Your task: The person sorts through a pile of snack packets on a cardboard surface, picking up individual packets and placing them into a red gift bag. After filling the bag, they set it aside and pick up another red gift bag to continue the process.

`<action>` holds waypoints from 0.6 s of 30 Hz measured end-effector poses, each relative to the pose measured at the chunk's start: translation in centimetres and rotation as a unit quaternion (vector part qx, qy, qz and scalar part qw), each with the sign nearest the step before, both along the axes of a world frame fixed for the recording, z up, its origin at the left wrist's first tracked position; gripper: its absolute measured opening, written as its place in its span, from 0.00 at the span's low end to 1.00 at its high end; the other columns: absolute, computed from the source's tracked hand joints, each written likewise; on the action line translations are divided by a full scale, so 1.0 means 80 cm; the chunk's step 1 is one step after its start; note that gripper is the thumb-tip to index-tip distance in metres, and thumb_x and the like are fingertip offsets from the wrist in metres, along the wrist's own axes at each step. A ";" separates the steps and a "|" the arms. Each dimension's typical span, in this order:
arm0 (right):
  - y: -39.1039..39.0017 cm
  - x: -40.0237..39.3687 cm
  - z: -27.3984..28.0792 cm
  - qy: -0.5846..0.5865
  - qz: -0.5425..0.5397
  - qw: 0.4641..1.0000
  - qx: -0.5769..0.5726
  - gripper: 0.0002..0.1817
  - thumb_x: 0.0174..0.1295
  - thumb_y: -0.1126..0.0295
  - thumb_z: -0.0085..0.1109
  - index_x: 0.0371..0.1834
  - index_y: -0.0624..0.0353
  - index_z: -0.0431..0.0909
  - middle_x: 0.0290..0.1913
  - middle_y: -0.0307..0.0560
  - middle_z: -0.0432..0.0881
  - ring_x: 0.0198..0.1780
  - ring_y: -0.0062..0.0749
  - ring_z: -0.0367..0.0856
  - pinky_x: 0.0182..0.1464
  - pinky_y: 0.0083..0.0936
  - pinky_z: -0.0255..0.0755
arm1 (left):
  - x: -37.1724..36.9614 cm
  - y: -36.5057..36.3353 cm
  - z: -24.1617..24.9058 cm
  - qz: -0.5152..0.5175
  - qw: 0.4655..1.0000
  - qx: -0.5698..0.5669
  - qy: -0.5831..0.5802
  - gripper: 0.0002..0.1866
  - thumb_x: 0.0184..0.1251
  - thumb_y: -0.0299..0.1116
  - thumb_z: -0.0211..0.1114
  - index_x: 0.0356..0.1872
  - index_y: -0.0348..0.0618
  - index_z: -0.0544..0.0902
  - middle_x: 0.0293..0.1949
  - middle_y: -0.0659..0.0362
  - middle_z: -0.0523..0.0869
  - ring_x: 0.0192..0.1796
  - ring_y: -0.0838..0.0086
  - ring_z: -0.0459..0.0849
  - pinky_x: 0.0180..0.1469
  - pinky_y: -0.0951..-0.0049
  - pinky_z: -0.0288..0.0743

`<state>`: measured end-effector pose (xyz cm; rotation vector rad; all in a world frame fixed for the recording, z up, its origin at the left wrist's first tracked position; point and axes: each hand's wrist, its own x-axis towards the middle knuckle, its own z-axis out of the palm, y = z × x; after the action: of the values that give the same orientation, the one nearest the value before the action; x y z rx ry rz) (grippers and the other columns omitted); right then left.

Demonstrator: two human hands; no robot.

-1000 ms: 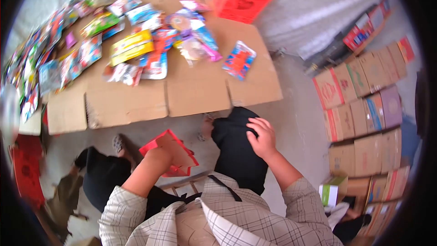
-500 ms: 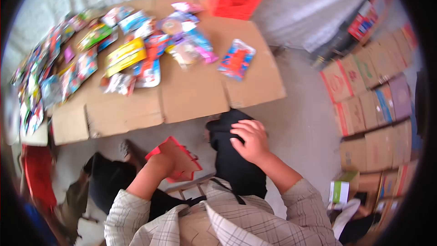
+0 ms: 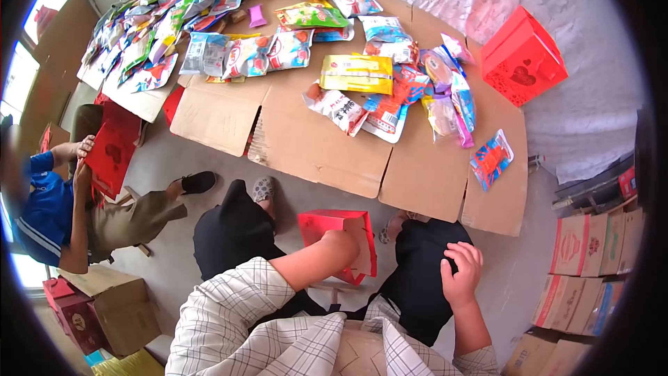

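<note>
Between my knees stands a red paper gift bag (image 3: 314,223), its top open. My left hand (image 3: 339,246) reaches down into this bag; its fingers are hidden inside, so what they hold, if anything, does not show. My right hand (image 3: 461,273) lies with spread fingers on my right knee, in black trousers (image 3: 424,264), and holds nothing. Ahead of me, snack packets lie on the cardboard-covered table (image 3: 313,146). Among them are a yellow packet (image 3: 356,74), a white packet (image 3: 337,107) and a blue and red packet (image 3: 492,159) near the right end.
Another red gift bag (image 3: 523,59) stands at the table's back right. On the left, a person in a blue shirt (image 3: 45,202) holds a red bag (image 3: 111,150). Cardboard boxes (image 3: 572,244) are stacked at right; another box (image 3: 122,306) sits at lower left.
The view has swung left, bringing the seated person and more packets into sight. My left hand stays inside the bag, and my right hand remains on my knee.
</note>
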<state>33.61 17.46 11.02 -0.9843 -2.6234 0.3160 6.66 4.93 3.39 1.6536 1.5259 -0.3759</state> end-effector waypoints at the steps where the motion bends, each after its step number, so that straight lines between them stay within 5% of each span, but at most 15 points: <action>1: -0.001 -0.001 0.000 0.000 0.002 1.000 0.000 0.07 0.51 0.71 0.66 0.34 0.56 0.84 0.46 0.43 0.87 0.55 0.45 0.80 0.64 0.44 0.67 | 0.000 -0.001 0.002 0.001 1.000 0.005 0.000 0.14 0.57 0.31 0.71 0.46 0.43 0.90 0.46 0.50 0.90 0.51 0.55 0.89 0.47 0.55 0.85; 18: -0.013 -0.010 -0.001 -0.014 0.007 1.000 0.024 0.07 0.52 0.70 0.66 0.34 0.56 0.84 0.46 0.42 0.87 0.56 0.44 0.80 0.65 0.44 0.66 | -0.014 -0.017 0.010 -0.004 1.000 0.012 -0.009 0.14 0.59 0.30 0.70 0.47 0.43 0.90 0.48 0.50 0.90 0.52 0.55 0.89 0.48 0.55 0.84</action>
<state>32.77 16.45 10.92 -0.9632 -2.6513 0.2418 5.53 3.61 4.19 1.6785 1.5161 -0.3478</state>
